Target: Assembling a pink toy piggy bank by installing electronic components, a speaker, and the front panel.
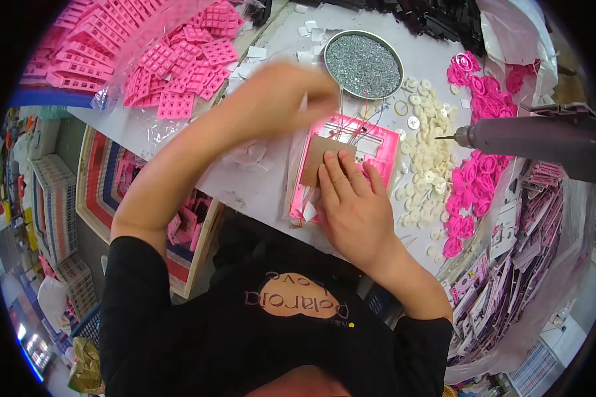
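assembly part-way: right hand presses flat, fingers together, on brown circuit board in pink housing; blurred left hand fingers' state cannot be told; wires unsecured.

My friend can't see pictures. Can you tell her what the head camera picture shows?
A person's right hand presses a brown card onto a pink frame on a white table, while the blurred left hand hovers above. A round tin of silver bits, cream buttons and pink pieces lie around.
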Available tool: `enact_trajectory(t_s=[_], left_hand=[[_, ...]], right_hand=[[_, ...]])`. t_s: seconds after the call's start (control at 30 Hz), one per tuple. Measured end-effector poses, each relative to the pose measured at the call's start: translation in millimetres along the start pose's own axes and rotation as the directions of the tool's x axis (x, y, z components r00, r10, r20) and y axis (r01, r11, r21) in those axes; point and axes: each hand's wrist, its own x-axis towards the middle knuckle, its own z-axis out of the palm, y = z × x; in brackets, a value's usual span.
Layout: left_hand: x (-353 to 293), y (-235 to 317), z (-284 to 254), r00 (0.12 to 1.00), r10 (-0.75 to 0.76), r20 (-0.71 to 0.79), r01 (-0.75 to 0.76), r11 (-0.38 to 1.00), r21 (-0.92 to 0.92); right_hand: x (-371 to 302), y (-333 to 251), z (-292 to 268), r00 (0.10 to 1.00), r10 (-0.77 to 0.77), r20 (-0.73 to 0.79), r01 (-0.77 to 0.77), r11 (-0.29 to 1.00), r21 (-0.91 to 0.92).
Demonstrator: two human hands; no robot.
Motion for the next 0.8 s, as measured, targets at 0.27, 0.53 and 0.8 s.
enact_trajectory(t_s=[0.27, 0.53, 0.8], left_hand=[[121, -53, 30, 0.983, 0.001, 0.186, -0.112, 0.802, 0.586], [110, -84, 39, 0.991, 0.120, 0.057, -0.120, 0.631, 0.766], [116, -21, 29, 0.997, 0.023, -0.067, 0.017, 0.840, 0.542]], right_hand=[[-3, -1, 0, 0.997, 0.051, 0.060, -0.048, 0.997, -0.065], [9, 67, -61, 0.862, 0.162, -0.479, 0.070, 0.899, 0.431], [44, 213, -128, 0.730, 0.498, -0.468, 0.182, 0.518, 0.836]])
